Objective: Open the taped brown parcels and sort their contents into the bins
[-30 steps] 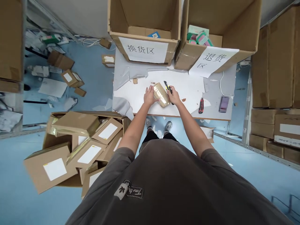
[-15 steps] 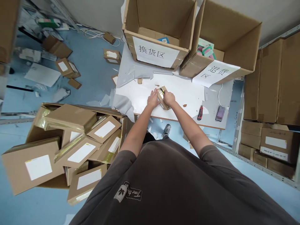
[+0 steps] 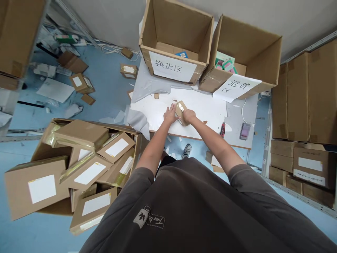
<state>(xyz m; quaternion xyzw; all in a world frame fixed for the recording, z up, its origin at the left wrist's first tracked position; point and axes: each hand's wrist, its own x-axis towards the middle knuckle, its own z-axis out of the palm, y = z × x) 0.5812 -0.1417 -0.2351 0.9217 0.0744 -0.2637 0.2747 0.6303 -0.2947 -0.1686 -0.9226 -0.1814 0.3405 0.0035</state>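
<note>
A small cardboard box (image 3: 181, 108) with shiny tape and a pale label lies slanted on the white tabletop (image 3: 189, 95). Against its left side rests my left hand (image 3: 170, 114), fingers stretched out and apart, thumb across the box's near part. On the right side of the box, my right hand (image 3: 189, 116) is closed. It is curled around a utility knife, which the fingers now hide; its yellow and black showed half a second earlier. A red and black tool (image 3: 222, 129) lies farther right on the table.
Two large open cartons (image 3: 175, 66) (image 3: 243, 84) with paper signs stand at the back. Left of me, a big carton (image 3: 139, 144) overflows with labelled parcels (image 3: 89, 172). Stacked boxes (image 3: 297, 102) fill the right shelf. A blurred purple object (image 3: 244, 131) sits at the table's right.
My right hand has drawn back slightly along the box, and the yellow and black knife has gone out of sight. My left fingers have spread at the box's left side. The camera view has shifted.
</note>
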